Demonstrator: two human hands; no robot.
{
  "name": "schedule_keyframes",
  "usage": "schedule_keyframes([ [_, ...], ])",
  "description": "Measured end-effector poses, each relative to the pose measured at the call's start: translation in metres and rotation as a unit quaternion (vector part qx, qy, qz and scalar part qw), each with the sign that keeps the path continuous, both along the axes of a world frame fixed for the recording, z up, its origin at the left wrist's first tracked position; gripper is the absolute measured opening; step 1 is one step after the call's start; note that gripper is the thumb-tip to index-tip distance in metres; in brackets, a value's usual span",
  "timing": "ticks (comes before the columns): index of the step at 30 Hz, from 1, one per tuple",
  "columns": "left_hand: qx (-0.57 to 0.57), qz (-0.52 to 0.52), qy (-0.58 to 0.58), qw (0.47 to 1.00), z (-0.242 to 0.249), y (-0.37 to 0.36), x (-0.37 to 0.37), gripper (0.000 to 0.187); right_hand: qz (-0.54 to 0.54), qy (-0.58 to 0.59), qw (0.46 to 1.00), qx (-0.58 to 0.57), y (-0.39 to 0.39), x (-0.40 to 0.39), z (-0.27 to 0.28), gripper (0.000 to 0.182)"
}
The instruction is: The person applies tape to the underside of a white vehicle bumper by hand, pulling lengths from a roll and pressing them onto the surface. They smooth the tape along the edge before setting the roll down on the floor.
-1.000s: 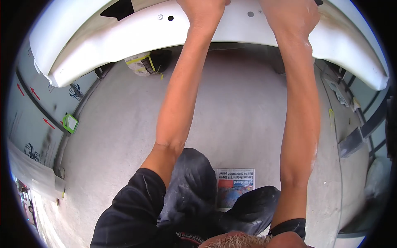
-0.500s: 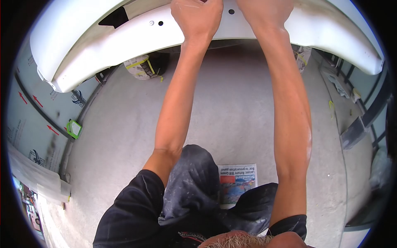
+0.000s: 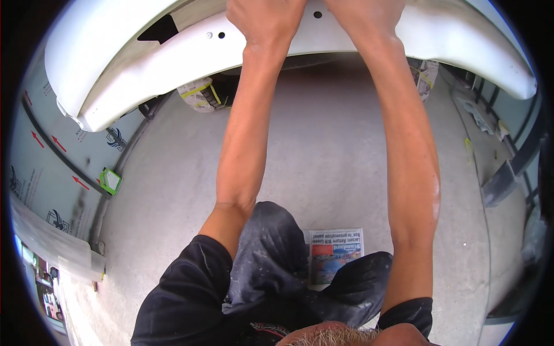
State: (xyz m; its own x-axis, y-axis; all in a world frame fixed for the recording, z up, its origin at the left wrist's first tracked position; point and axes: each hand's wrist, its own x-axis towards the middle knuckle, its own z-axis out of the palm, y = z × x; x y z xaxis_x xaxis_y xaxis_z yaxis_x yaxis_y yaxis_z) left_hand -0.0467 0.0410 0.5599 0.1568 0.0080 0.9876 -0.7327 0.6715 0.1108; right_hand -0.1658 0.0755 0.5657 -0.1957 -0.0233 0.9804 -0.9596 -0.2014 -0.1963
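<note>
- While both arms are reaching forward, the left hand (image 3: 268,20) and right hand (image 3: 369,20) are meeting the white panel (image 3: 167,69); fingers are running out of frame, so cannot tell if they're grasping or just pressing.
- Panel is spanning the top of the view, above the floor (image 3: 323,155), its lower edge curving; dark holes and a bolt (image 3: 209,35) are showing.
- Newspaper (image 3: 336,259) is lying on the floor by the knees, facing upside down, reading "Standard" and "Return BIR Green Box to prosecution panel"; first headline word too small to be sure.
- Wall sheets (image 3: 72,130) at left are carrying red arrows and winged logos; small lettering not legible.
- Shirt (image 3: 184,288) is bearing a chest print, unreadable.
- Green jug (image 3: 109,181) is standing against the left wall.
- Paper wrap (image 3: 198,95) with yellow tape is sitting under the panel, left side.
- Hands and forearms are blocking part of the panel; trousers (image 3: 265,248) are covering the newspaper's edges.
</note>
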Motion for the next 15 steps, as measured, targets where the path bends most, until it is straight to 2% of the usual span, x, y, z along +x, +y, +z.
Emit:
schedule_keyframes([
  [3, -0.024, 0.024, -0.005, 0.999, -0.003, -0.009, 0.0, 0.046, 0.051, -0.032, 0.997, -0.053, -0.002, 0.003, -0.008, 0.027],
  [6, -0.028, 0.016, 0.003, 0.999, -0.006, -0.013, -0.005, 0.048, 0.164, -0.275, 0.94, -0.114, 0.009, -0.025, -0.002, 0.028],
  [7, -0.027, 0.01, 0.008, 1.0, -0.005, -0.011, -0.005, 0.049, 0.175, -0.285, 0.936, -0.11, 0.011, -0.046, -0.01, 0.021],
  [8, -0.026, 0.024, 0.007, 0.999, -0.003, -0.011, -0.003, 0.05, 0.186, -0.296, 0.931, -0.108, 0.012, -0.06, -0.02, 0.026],
  [10, -0.024, 0.041, 0.018, 0.999, -0.002, -0.014, -0.006, 0.051, 0.219, -0.317, 0.919, -0.08, 0.043, -0.046, -0.054, 0.022],
  [13, 0.004, 0.006, 0.045, 0.999, -0.002, -0.009, -0.014, 0.053, 0.271, -0.31, 0.905, -0.109, 0.045, -0.07, -0.105, 0.018],
  [15, -0.025, -0.001, 0.063, 0.998, -0.003, -0.015, -0.017, 0.052, 0.311, -0.348, 0.874, -0.133, 0.044, -0.087, -0.128, 0.016],
])
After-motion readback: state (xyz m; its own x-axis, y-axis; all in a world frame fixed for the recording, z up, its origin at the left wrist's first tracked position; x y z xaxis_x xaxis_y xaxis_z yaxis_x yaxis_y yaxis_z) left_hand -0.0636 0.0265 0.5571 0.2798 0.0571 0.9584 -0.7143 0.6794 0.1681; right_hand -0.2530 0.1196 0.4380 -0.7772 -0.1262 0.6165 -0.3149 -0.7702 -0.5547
